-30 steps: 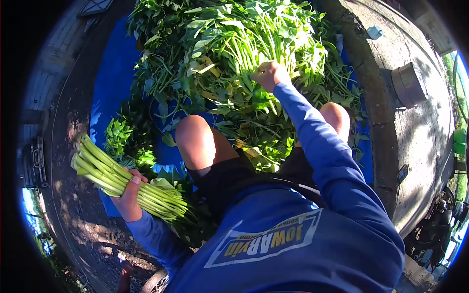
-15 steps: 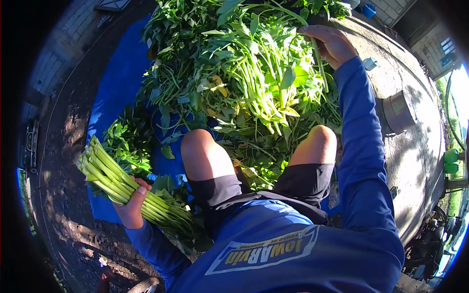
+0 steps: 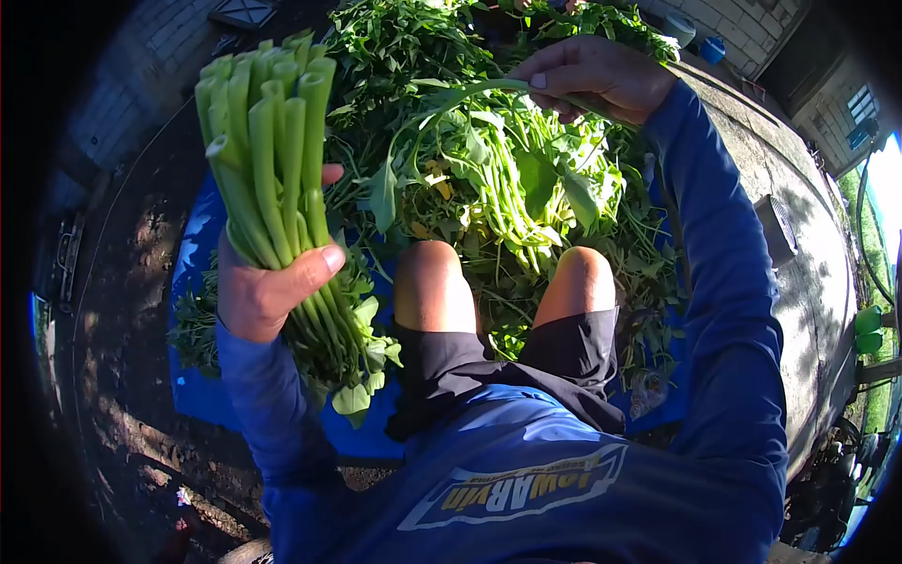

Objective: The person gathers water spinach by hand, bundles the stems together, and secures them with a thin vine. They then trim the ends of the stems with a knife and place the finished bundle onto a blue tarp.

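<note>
My left hand (image 3: 271, 289) is wrapped round a thick bunch of water spinach (image 3: 272, 155), its cut hollow ends pointing up and its leaves hanging below my wrist. Between the thumb and fingers of my right hand (image 3: 601, 80) is a single water spinach stalk (image 3: 470, 91), which stretches leftward with leaves drooping from it. Under that hand, a sunlit bundle of pale green stems (image 3: 507, 188) lies on a large heap of leafy greens (image 3: 404, 56), just beyond my knees.
A blue tarp (image 3: 202, 395) lies under the greens. To the right stand a grey metal container (image 3: 776, 230) and green objects (image 3: 868, 331) on sunlit ground. Block walls (image 3: 742, 28) rise behind, near a blue container (image 3: 711, 49). Dark soil (image 3: 122, 376) lies at left.
My left hand has lifted the bunch up and to the right, turning its cut ends upward. My right hand has shifted slightly left, and its stalk now lies more sideways.
</note>
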Tool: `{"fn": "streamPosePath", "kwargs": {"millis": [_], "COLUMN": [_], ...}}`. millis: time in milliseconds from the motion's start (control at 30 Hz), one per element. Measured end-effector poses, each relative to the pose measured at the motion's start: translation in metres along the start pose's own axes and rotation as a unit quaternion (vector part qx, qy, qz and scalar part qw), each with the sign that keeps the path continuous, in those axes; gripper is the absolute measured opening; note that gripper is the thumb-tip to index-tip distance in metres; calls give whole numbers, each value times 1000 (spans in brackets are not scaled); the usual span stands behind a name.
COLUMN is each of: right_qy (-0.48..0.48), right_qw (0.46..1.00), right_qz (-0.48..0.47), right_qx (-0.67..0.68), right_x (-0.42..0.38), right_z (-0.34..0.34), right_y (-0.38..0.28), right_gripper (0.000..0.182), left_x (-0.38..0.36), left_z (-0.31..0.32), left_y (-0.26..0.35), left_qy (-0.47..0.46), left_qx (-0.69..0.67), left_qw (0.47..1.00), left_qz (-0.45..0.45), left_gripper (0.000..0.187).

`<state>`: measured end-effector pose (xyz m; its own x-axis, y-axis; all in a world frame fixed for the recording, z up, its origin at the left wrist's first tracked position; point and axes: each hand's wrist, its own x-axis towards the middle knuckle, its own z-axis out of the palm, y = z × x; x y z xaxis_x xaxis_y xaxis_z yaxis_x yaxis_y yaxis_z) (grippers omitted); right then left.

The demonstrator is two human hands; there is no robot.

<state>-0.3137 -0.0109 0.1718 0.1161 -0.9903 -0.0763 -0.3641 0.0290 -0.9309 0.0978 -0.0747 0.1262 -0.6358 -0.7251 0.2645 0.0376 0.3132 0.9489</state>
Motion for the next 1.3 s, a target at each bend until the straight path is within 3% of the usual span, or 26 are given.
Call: {"fn": "streamPosePath", "kwargs": {"millis": [67, 167, 233, 267, 367, 400, 500, 533, 600, 667, 767, 800, 900, 1000, 1100, 1200, 1300], "right_qy": [-50, -90, -79, -82, -97, -61, -62, -36, 60, 149, 120, 98, 70, 83, 100, 62, 54], "right_qw": [998, 993, 987, 993, 988, 994, 994, 995, 959, 947, 922, 943, 954, 910, 912, 964, 968], "right_qz": [-30, -69, -56, -1, 37, 45, -8, -1, -152, -122, -137, -97, -99, -254, -238, -73, -57], "right_qx": [8, -47, -126, -90, -118, -81, -93, -94, -230, -257, -342, -302, -272, -317, -320, -250, -237], "right_x": [11, 8, -4, -15, -45, -54, -64, -66, -67, -71, -80, -83, -81, -71, -75, -84, -88], "right_z": [29, 54, 56, 49, 23, 19, 18, 22, 31, 40, 43, 47, 46, 42, 43, 49, 50], "right_y": [-7, -28, -36, -34, -20, -10, 7, 11, 18, 14, -3, -13, -4, 15, 9, -2, -6], "right_gripper": [39, 36, 35, 36, 39, 38, 43, 46, 45, 32, 24, 22, 24, 27, 27, 27, 24], "left_x": [35, 74, 77, 79, 64, 64, 60, 62, 60, 59, 58, 58, 57, 57, 58, 56, 59], "left_z": [17, 31, 39, 44, 46, 42, 40, 39, 41, 44, 46, 47, 50, 51, 49, 48, 45], "left_y": [9, 1, -6, -7, -2, -4, -7, -9, -3, 2, 5, 5, 10, 9, 6, 12, 9], "left_qy": [-78, -227, -230, -234, -174, -177, -167, -168, -170, -170, -168, -171, -176, -170, -167, -167, -194], "left_qx": [-51, -73, -96, -109, -133, -130, -125, -120, -120, -120, -118, -117, -106, -92, -83, -87, -63], "left_qw": [994, 971, 968, 965, 974, 973, 975, 976, 973, 973, 975, 975, 975, 978, 980, 980, 976], "left_qz": [47, -18, -41, -53, -65, -73, -80, -74, -99, -101, -83, -83, -83, -78, -73, -64, -70], "left_gripper": [64, 59, 60, 61, 63, 67, 68, 68, 68, 68, 69, 69, 70, 70, 68, 66, 66]}}
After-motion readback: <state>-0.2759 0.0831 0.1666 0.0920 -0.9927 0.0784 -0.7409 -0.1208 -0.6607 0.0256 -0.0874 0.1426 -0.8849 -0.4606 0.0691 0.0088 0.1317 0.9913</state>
